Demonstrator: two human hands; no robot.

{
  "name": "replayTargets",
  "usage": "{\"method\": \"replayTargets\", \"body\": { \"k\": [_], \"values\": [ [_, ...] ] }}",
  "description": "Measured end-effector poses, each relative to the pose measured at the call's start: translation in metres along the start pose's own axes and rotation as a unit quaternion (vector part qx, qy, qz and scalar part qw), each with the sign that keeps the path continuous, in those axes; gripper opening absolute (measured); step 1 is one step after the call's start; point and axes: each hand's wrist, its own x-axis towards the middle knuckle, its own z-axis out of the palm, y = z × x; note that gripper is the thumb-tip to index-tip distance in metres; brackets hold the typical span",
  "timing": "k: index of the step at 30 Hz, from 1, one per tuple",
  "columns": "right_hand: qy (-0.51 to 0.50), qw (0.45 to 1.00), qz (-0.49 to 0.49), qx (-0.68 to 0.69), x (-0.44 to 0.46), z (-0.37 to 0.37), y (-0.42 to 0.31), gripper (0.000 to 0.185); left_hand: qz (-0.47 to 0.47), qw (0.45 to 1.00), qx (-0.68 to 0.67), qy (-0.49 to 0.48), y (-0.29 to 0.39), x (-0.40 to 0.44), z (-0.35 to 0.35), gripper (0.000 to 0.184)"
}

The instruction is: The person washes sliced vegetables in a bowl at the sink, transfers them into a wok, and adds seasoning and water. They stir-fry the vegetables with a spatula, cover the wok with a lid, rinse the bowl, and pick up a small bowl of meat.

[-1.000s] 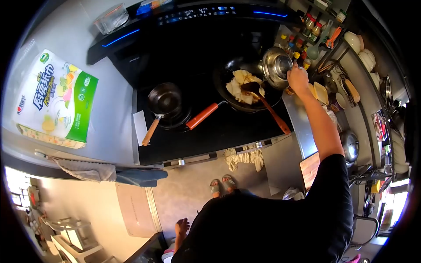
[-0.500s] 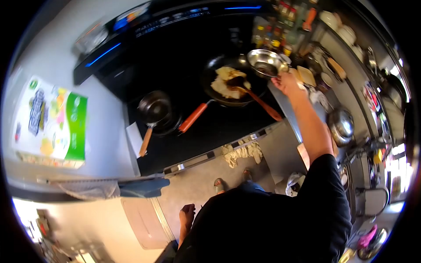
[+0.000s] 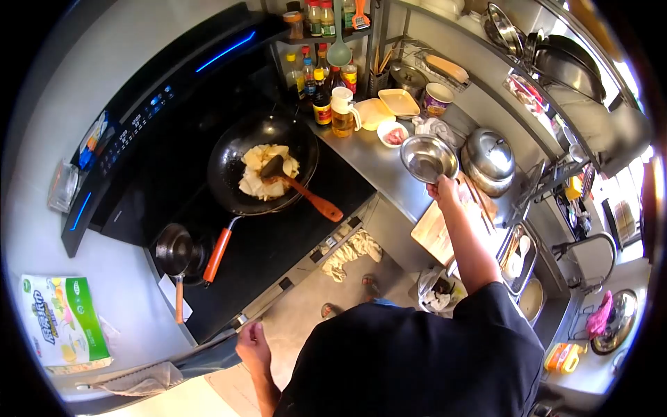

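Observation:
My right hand (image 3: 445, 189) grips the rim of a metal bowl (image 3: 429, 158) above the steel counter, beside a small white bowl of pink meat (image 3: 394, 134). Low at my side, clear of the stove front, my left hand (image 3: 254, 345) has its fingers curled; whether anything is in them cannot be seen. A black wok (image 3: 228, 149) on the stove contains pale sliced food (image 3: 260, 182). The wooden spatula (image 3: 316, 200) rests in it, its handle over the wok's near right rim.
On the left of the stove is a small pan (image 3: 174, 249). Sauce bottles (image 3: 321, 104) and an oil jug (image 3: 342, 115) line the counter's back. A cutting board (image 3: 434, 233) lies near its front edge, with a domed metal lid (image 3: 488, 156) to the right.
The view has turned to the right. My right hand has carried the metal bowl from beside the wok to over the counter. The spatula has stayed in the wok.

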Motion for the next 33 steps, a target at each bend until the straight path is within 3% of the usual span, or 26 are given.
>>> {"method": "replayTargets", "body": {
  "k": [4,7,11,12,14,16,17,18,20,21,22,23,24,26,29,33],
  "values": [
    [0.108,0.991,0.051,0.065,0.079,-0.024,0.027,0.010,0.120,0.989,0.059,0.056,0.067,0.029,-0.008,0.019],
    [0.069,0.984,0.069,0.148,0.108,-0.029,0.038,0.009,0.144,0.976,0.132,0.101,0.095,0.060,-0.018,0.026],
    [0.036,0.989,0.059,0.131,0.133,-0.039,0.058,0.019,0.179,0.946,0.226,0.146,0.101,0.107,-0.017,0.041],
    [0.038,0.987,0.079,0.132,0.132,-0.040,0.057,0.034,0.181,0.939,0.253,0.149,0.098,0.117,-0.016,0.046],
    [0.054,0.968,0.128,0.211,0.111,-0.035,0.051,0.052,0.159,0.936,0.280,0.139,0.100,0.132,-0.015,0.045],
    [0.045,0.970,0.126,0.205,0.078,-0.024,0.056,0.059,0.127,0.937,0.311,0.096,0.085,0.146,-0.011,0.056],
    [-0.026,0.979,0.093,0.180,0.061,-0.022,0.063,0.053,0.133,0.931,0.329,0.087,0.083,0.151,-0.011,0.057],
    [-0.052,0.996,0.031,0.066,-0.007,0.012,0.032,0.044,0.140,0.925,0.345,0.078,0.080,0.155,-0.011,0.058],
    [-0.174,0.981,-0.054,-0.066,-0.105,0.074,0.004,0.036,0.146,0.929,0.332,0.067,0.064,0.166,-0.008,0.055],
    [-0.267,0.949,-0.085,-0.145,-0.139,0.104,-0.002,0.039,0.144,0.933,0.326,0.056,0.057,0.171,-0.007,0.054],
    [-0.294,0.881,-0.220,-0.297,-0.174,0.131,-0.010,0.048,0.143,0.936,0.319,0.046,0.052,0.176,-0.006,0.052],
    [-0.300,0.807,-0.304,-0.407,-0.213,0.155,-0.029,0.060,0.152,0.936,0.313,0.044,0.046,0.182,-0.005,0.047],
    [-0.271,0.710,-0.452,-0.467,-0.222,0.174,-0.019,0.064,0.155,0.941,0.299,0.025,0.049,0.184,-0.010,0.040],
    [-0.256,0.584,-0.480,-0.602,-0.246,0.201,-0.020,0.054,0.190,0.945,0.265,0.001,0.045,0.189,-0.014,0.036],
    [-0.181,0.472,-0.517,-0.691,-0.230,0.217,-0.001,0.040,0.197,0.952,0.233,-0.006,0.040,0.187,-0.017,0.035],
    [-0.185,0.530,-0.514,-0.648,-0.239,0.229,-0.056,0.027,0.213,0.958,0.190,0.014,0.027,0.190,-0.014,0.035]
  ]
}}
